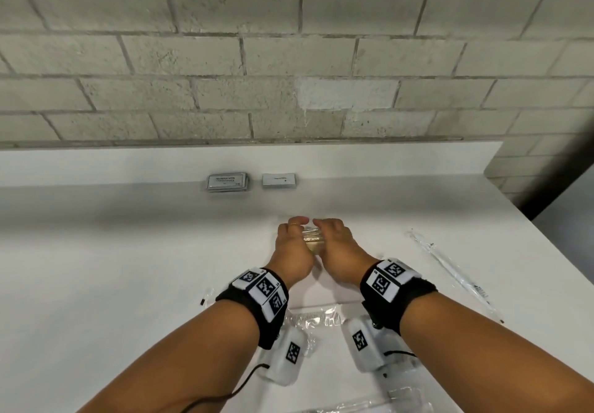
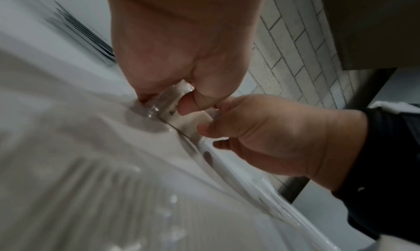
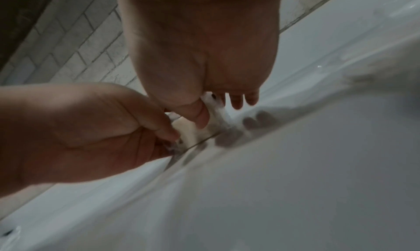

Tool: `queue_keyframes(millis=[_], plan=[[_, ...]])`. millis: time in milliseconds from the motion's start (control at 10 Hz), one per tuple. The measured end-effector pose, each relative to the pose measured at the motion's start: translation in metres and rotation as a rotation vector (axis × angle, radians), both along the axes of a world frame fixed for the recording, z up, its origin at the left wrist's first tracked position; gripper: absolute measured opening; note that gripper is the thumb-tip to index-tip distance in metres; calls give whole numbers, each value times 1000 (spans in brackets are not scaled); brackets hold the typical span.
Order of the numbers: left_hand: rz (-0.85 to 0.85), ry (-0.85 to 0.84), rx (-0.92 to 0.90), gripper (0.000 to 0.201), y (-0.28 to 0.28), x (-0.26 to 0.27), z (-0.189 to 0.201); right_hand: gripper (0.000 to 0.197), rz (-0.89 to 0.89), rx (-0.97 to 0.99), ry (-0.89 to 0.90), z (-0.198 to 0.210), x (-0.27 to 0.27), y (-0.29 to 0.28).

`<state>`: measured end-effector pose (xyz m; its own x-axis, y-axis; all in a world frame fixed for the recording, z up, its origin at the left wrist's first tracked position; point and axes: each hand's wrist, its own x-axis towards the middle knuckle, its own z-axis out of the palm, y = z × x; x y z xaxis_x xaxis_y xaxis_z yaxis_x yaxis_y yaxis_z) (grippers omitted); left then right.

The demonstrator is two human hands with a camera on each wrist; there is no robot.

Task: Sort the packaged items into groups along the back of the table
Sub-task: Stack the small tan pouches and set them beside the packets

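Both hands meet at the middle of the white table [image 1: 128,268] around one small clear-wrapped packet [image 1: 311,239] with a cream insert. My left hand [image 1: 293,239] pinches its left end, thumb on the printed label [image 2: 175,109]. My right hand [image 1: 334,240] pinches the right end, thumb on top and fingers curled behind [image 3: 236,100]. The packet [image 3: 188,129] is held low over the tabletop and is mostly hidden by the fingers. At the back lie a stack of grey shampoo sachets [image 1: 227,182] and, just right of it, a stack of white packets [image 1: 279,180].
A long thin clear-wrapped item [image 1: 456,274] lies diagonally near the right edge. A wrapped comb [image 1: 316,317] and other clear packets [image 1: 408,396] lie under my wrists at the front. A small wrapped piece [image 1: 207,295] sits front left. A brick wall [image 1: 289,59] rises behind the table.
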<state>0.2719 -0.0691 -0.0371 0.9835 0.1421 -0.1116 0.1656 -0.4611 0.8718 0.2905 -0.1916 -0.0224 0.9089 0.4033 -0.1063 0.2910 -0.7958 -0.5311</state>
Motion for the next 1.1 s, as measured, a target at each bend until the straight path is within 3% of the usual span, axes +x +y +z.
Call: queue_keyframes(millis=[100, 200, 300, 400, 500, 600, 700, 900, 1100], plan=[[9, 5, 79, 55, -2, 2, -1, 66, 57, -118, -104, 0, -1, 3], [-4, 7, 170, 50, 0, 3, -4, 55, 98, -222, -171, 0, -1, 5], [-23, 52, 136, 52, 4, 5, -2, 37, 115, -296, -212, 5, 0, 7], [-76, 125, 73, 71, 12, 13, 9, 33, 23, -279, 15, 19, 8, 7], [114, 143, 47, 61, 25, 16, 21, 21, -160, -125, 358, 29, 18, 6], [153, 288, 60, 13, 25, 8, 25, 22, -331, -30, 494, 39, 19, 5], [184, 399, -214, 21, 14, -7, 19, 13, -432, -6, 483, 47, 14, 0], [238, 421, -469, 11, -5, -16, 24, 24, -457, 216, 506, 43, 14, -12], [276, 412, -473, 12, -14, -12, 20, 25, -484, 194, 521, 42, 12, -13]])
